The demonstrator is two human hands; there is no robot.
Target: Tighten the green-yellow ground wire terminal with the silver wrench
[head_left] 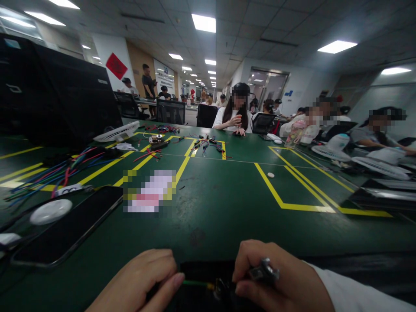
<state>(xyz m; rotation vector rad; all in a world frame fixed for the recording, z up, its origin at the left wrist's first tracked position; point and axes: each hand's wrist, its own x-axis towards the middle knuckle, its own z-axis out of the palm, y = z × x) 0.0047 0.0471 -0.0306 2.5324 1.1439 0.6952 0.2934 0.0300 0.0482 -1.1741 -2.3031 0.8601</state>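
Observation:
At the bottom of the head view, my left hand (146, 279) is closed, thumb and fingers pinching a thin green wire (196, 283). The wire runs right to a small yellow and metallic piece (216, 288) between my hands, whose details are blurred. My right hand (273, 275) is curled around a silver metal tool (265, 272) that pokes out between its fingers. Its thumb and fingertips are beside the metallic piece; whether they touch it I cannot tell. A dark mat or surface lies below both hands.
A black phone (78, 221) and a white round object (51, 211) lie left. Coloured wires (68, 167) spread behind them. A pixelated sheet (152, 190) rests on the green table (221, 208). A large black monitor (65, 86) stands left. A person (234, 115) sits opposite; white fans stand right.

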